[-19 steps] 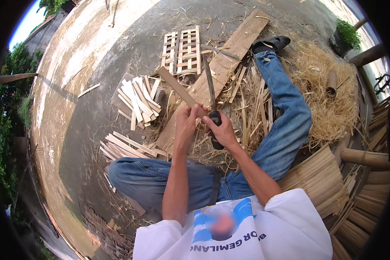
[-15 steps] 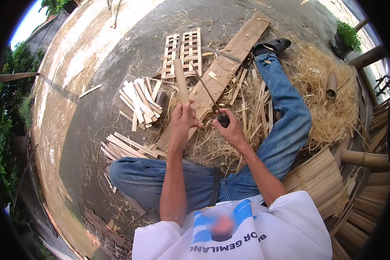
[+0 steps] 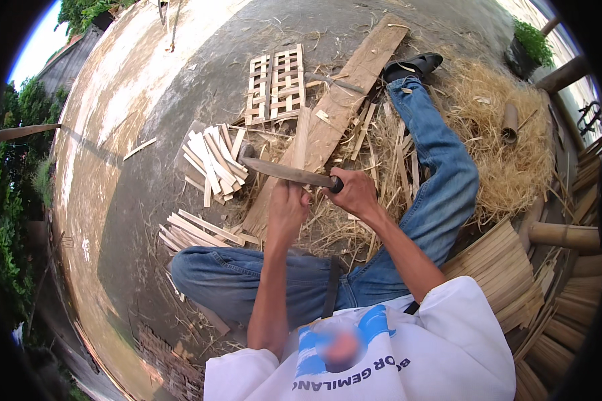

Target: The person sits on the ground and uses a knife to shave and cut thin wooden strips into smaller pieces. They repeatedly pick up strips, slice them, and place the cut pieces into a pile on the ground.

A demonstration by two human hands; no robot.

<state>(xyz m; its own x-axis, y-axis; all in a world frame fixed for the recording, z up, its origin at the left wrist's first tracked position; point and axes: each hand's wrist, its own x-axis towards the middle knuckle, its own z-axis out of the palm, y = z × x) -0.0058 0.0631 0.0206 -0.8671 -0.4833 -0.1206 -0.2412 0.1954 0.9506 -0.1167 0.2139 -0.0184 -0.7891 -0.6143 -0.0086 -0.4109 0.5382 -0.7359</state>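
My left hand [image 3: 287,212] is closed around the lower end of a flat, pale bamboo slat [image 3: 302,134], which points away from me above the plank. In my right hand [image 3: 356,194] is the dark handle of a billhook knife [image 3: 281,171]. Its broad blade with a hooked tip lies sideways across the slat, just beyond my left fingers. Whether the edge bites into the slat I cannot tell. Beneath both hands runs a long wooden plank [image 3: 371,57], reaching away to the upper right.
Pale split strips [image 3: 214,160] are heaped left of the plank, with another bundle [image 3: 197,228] by my left knee. A woven bamboo lattice [image 3: 274,85] lies beyond. Fibre shavings [image 3: 502,160] and a bamboo tube [image 3: 510,123] lie right of my outstretched leg [image 3: 441,157].
The knife has swung from pointing away to lying crosswise over the slat, its tip now to the left. My left hand has come slightly nearer to me with the slat.
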